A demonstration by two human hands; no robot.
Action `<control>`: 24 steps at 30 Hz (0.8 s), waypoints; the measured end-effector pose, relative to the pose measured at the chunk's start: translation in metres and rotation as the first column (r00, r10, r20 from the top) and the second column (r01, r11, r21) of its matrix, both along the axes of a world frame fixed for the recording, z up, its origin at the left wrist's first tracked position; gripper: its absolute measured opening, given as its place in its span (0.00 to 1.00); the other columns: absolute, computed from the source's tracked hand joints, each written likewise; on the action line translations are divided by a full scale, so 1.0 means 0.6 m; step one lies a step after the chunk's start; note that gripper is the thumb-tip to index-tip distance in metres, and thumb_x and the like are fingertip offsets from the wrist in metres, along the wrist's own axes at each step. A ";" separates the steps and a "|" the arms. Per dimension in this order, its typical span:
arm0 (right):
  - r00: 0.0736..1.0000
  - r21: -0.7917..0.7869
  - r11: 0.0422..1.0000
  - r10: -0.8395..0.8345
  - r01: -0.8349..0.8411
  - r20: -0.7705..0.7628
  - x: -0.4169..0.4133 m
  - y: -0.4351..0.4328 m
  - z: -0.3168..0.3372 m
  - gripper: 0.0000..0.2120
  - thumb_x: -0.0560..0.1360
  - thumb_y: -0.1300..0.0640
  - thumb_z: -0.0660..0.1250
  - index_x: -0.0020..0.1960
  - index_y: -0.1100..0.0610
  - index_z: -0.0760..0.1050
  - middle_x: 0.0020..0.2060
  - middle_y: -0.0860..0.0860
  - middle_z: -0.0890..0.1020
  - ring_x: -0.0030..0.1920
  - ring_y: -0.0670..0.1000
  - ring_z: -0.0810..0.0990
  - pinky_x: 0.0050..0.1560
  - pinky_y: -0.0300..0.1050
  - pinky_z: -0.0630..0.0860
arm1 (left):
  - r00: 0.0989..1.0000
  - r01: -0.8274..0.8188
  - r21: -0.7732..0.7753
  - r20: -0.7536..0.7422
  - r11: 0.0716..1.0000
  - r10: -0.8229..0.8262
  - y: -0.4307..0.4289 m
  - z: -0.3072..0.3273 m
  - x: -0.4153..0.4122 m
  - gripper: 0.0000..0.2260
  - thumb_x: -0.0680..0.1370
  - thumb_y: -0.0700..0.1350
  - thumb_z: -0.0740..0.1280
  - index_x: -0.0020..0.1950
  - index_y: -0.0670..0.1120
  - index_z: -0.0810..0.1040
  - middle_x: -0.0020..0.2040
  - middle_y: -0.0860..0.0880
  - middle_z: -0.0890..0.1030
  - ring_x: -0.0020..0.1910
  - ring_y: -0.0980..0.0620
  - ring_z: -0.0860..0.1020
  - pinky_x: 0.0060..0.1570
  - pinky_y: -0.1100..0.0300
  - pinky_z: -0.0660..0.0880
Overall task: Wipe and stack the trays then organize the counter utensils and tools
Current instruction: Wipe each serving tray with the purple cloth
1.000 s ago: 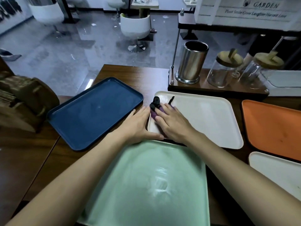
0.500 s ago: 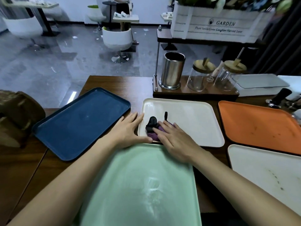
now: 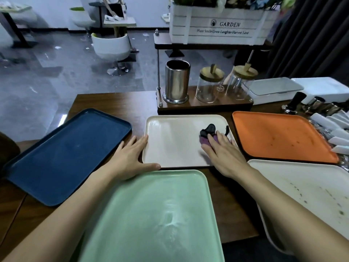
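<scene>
covering most of the purple-black cloth [image 3: 207, 134], right hand [image 3: 224, 156] presses it flat-fingered on the cream rectangular plastic tray [image 3: 170, 146]; left hand [image 3: 130, 159], fingers spread, steadies its edge.

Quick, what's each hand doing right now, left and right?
Left hand: open, fingers flat, bracing the cream tray at its near left corner.
Right hand: open, straight fingers pressing the purple cloth onto that tray.

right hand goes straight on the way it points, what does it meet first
The right hand first meets the crumpled purple-and-black cloth at its fingertips; beyond, probably the cream rectangular tray's far rim.
</scene>
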State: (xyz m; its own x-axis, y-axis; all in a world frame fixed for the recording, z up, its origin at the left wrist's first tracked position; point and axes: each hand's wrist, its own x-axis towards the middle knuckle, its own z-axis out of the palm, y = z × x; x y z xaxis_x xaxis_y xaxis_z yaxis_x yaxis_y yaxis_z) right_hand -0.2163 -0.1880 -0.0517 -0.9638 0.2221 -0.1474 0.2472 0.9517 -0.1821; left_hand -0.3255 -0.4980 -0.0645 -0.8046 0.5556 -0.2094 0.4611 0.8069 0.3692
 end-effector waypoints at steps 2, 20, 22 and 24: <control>0.999 0.018 0.999 -0.041 0.041 0.008 -0.016 0.009 -0.001 0.35 0.82 0.34 0.40 0.83 0.52 0.47 0.81 0.58 0.47 0.81 0.53 0.43 0.79 0.53 0.40 | 1.000 0.008 -0.008 0.010 1.000 -0.008 0.000 -0.001 -0.002 0.57 0.65 0.80 0.60 0.84 0.53 0.42 0.83 0.57 0.45 0.82 0.55 0.41 0.80 0.46 0.40; 0.967 -0.017 0.974 0.223 -0.227 -0.124 -0.211 -0.200 -0.012 0.32 0.83 0.39 0.44 0.82 0.54 0.53 0.81 0.58 0.50 0.81 0.55 0.44 0.79 0.54 0.40 | 0.999 0.029 -0.005 0.034 1.000 -0.029 0.003 0.003 0.000 0.58 0.64 0.81 0.59 0.83 0.53 0.38 0.83 0.56 0.43 0.82 0.54 0.40 0.80 0.45 0.39; 0.955 -0.033 0.965 0.254 -0.262 -0.154 -0.218 -0.217 -0.015 0.30 0.83 0.40 0.45 0.81 0.54 0.55 0.81 0.58 0.52 0.81 0.55 0.45 0.79 0.55 0.41 | 0.999 0.036 -0.003 0.026 0.999 -0.036 0.004 0.002 0.000 0.59 0.63 0.82 0.56 0.83 0.53 0.37 0.83 0.56 0.42 0.82 0.54 0.40 0.80 0.45 0.38; 0.952 -0.033 0.963 0.258 -0.267 -0.163 -0.216 -0.215 -0.017 0.30 0.83 0.40 0.46 0.81 0.54 0.55 0.81 0.58 0.52 0.81 0.55 0.46 0.79 0.55 0.42 | 0.999 0.037 -0.005 0.022 0.999 -0.037 0.005 0.000 -0.001 0.61 0.62 0.84 0.55 0.83 0.53 0.37 0.83 0.57 0.41 0.82 0.54 0.39 0.80 0.45 0.38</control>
State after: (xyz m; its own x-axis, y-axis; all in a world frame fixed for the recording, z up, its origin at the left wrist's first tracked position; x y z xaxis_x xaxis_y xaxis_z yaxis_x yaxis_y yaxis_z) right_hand -0.3460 -0.3171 -0.0620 -0.9989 -0.0460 0.0047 -0.0458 0.9669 -0.2510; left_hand -0.3261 -0.4950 -0.0645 -0.7789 0.5835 -0.2300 0.4824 0.7917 0.3747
